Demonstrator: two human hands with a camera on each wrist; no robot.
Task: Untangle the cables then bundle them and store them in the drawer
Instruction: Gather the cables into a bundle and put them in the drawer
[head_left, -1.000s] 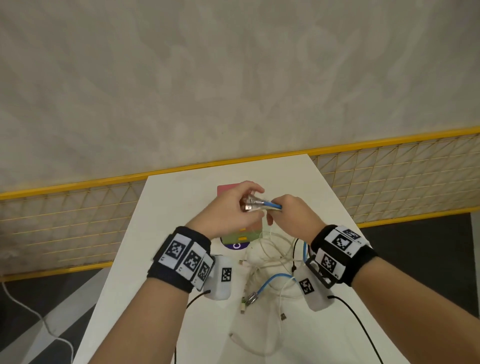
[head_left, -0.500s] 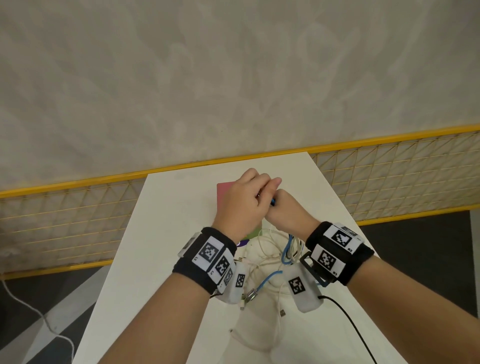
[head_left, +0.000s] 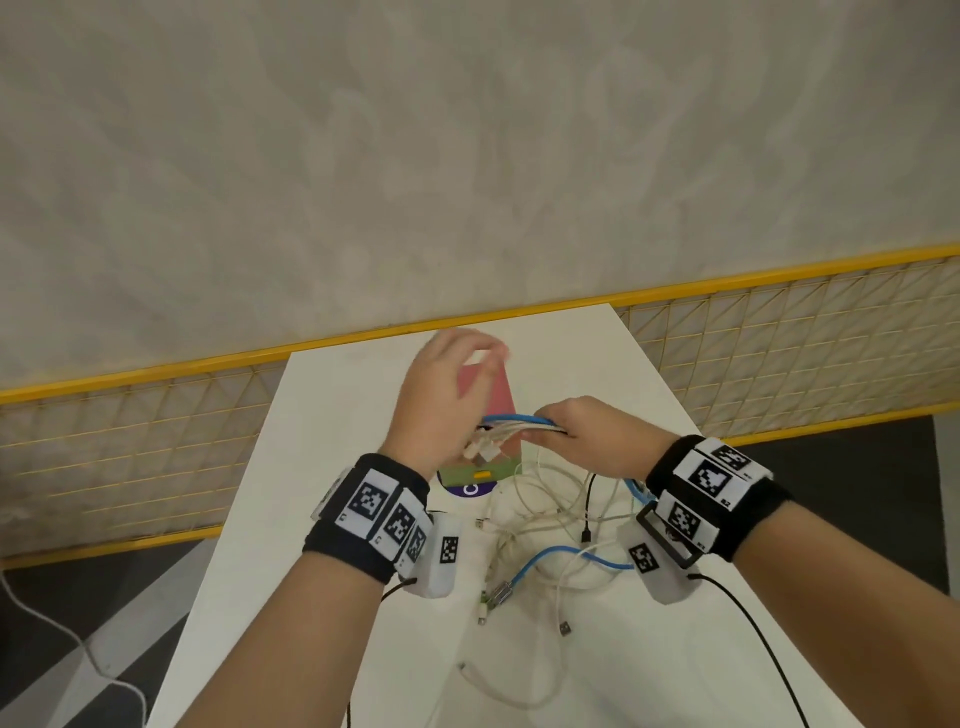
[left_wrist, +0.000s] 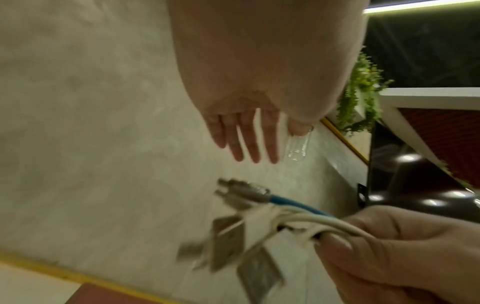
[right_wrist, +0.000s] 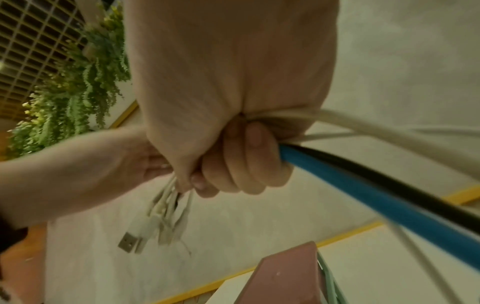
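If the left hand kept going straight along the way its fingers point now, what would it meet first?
Probably nothing close. The left hand has straight fingers aimed past the far table edge toward the pale wall; the cable ends hang below that line. Depth is unclear.

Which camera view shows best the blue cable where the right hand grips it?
The right wrist view: the blue cable is large and sharp as it leaves the curled fingers of the right hand. The head view shows it small, and the left wrist view only a short blurred piece by the plugs.
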